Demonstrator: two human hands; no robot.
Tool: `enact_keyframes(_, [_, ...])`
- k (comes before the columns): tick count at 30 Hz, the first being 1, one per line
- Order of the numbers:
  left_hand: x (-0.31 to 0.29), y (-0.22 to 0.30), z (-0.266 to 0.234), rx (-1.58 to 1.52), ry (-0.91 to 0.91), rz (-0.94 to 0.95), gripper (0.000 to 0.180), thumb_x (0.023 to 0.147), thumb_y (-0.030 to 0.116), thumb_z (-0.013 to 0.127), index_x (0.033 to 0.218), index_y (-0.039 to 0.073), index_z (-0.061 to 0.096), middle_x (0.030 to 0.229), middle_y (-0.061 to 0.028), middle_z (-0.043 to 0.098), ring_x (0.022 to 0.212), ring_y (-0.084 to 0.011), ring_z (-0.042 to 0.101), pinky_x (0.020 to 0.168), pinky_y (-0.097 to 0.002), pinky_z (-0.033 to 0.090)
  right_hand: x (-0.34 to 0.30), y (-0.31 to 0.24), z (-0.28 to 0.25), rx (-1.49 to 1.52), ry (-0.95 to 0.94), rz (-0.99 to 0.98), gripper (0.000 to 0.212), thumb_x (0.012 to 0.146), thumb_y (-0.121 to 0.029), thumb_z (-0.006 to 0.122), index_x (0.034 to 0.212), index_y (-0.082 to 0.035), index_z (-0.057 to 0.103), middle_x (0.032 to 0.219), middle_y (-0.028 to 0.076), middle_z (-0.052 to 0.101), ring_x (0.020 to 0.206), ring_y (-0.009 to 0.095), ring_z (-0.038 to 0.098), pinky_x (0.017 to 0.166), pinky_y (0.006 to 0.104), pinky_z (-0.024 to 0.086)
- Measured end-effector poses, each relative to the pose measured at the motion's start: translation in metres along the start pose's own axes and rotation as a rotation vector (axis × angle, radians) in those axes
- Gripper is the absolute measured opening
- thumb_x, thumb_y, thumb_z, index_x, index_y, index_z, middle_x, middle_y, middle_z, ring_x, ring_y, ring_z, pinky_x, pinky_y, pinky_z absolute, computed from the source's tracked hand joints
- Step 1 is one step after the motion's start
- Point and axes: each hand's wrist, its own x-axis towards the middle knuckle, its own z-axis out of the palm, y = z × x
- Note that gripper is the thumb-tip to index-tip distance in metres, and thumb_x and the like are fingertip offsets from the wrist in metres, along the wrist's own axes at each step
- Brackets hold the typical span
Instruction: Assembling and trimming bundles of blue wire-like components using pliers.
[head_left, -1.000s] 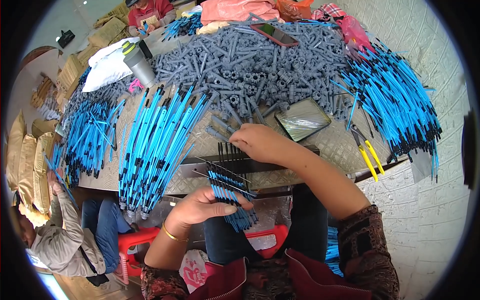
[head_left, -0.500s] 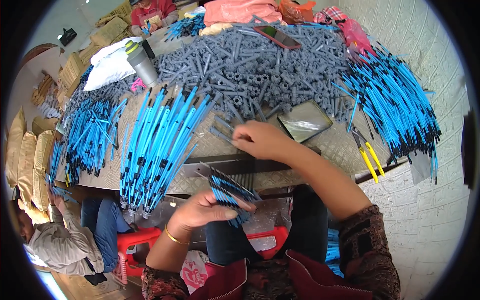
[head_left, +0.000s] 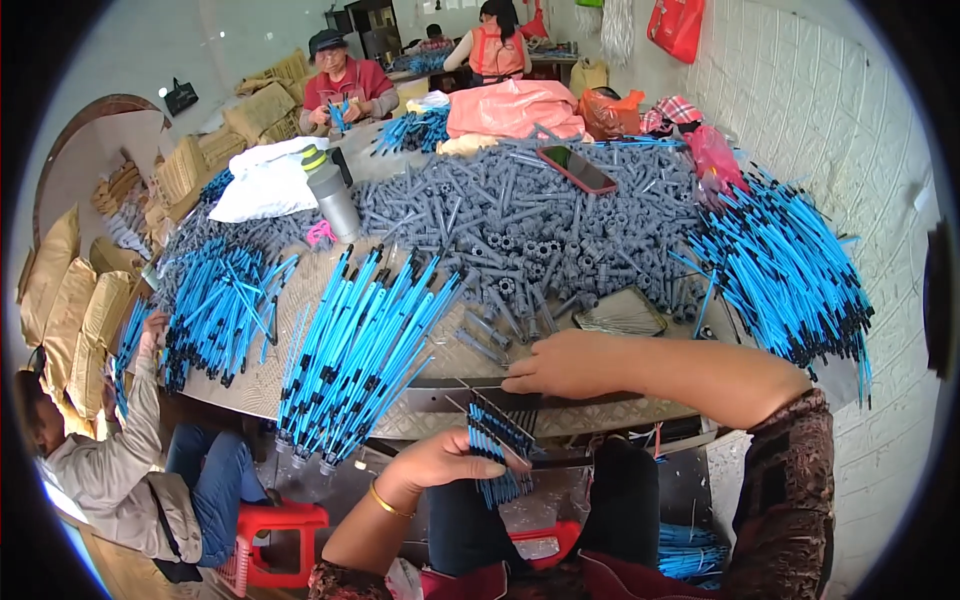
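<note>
My left hand is closed around a small bundle of thin blue sticks with black bands, held low in front of the table edge. Thin pale rods stick out from its upper side. Above it, my right hand is over a dark metal bar along the near edge. Its fingers are pressed together; what they hold, if anything, is hidden. Several loose grey plastic tubes lie just beyond its fingertips. To the left rests a fan of larger blue and black sticks with pale grey ends.
A heap of grey plastic tubes covers the middle, with a phone on it. A tin of thin wires sits nearby. Blue sticks pile up at right. A grey bottle stands left. Co-workers sit at left and behind.
The view has tilted up, bringing people at the back into sight. My right hand has come from the loose grey tubes toward me, to the metal bar. My forearm now hides the yellow-handled pliers.
</note>
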Motion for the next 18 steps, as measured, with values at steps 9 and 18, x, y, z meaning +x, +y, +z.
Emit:
enact_keyframes(9, [-0.075,0.008,0.096,0.188,-0.161,-0.261,0.021,0.084,0.012,0.062,0.102,0.003,0.065,0.102,-0.0076,0.066,0.095,-0.0142,0.059,0.086,-0.0281,0.044,-0.033,-0.12,0.012,-0.159,-0.196,0.034,0.031,0.078,-0.015,0.054,0.108,-0.009,0.053,0.085,0.006,0.056,0.083,0.028,0.058,0.07,0.0417,0.048])
enact_keyframes(18, [-0.124,0.029,0.147,0.263,0.153,-0.583,0.027,0.084,0.018,0.065,0.107,0.005,0.065,0.109,-0.0148,0.063,0.099,-0.0182,0.059,0.089,-0.0289,0.043,-0.049,-0.219,0.12,0.905,-0.414,0.19,0.044,0.081,-0.021,0.059,0.12,-0.005,0.047,0.114,0.02,0.056,0.1,0.035,0.057,0.086,0.0386,0.045])
